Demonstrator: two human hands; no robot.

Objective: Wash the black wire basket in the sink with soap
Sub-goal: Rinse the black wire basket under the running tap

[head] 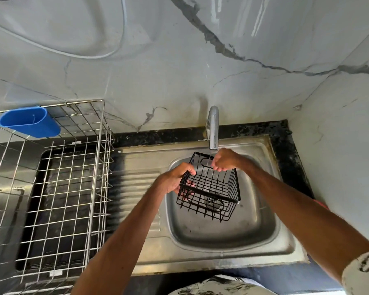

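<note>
Both of your hands are on the basket [211, 192], which hangs tilted above the bowl of the sink [254, 231] and does not rest on its floor. Your left hand [175, 177] curls round the left corner of the rim. Your right hand [224, 159] has its fingers hooked over the far rim, right under the tap [213, 128], where a thin stream seems to fall.

To do this step well, hold firm with the left hand and rub the right along each wire. Turn the basket so every side and the bottom grid pass through the water. The wire crossings likely trap dirt, so work your fingertips into them.

No soap shows anywhere, so I cannot tell where you will get it. To your left a dish rack [62, 188] stands beside the sink, with a blue cup [30, 122] hung on its back corner. It is near your left forearm, so mind it as you turn. The tap spout sits just above the basket's rim and may knock it.
</note>
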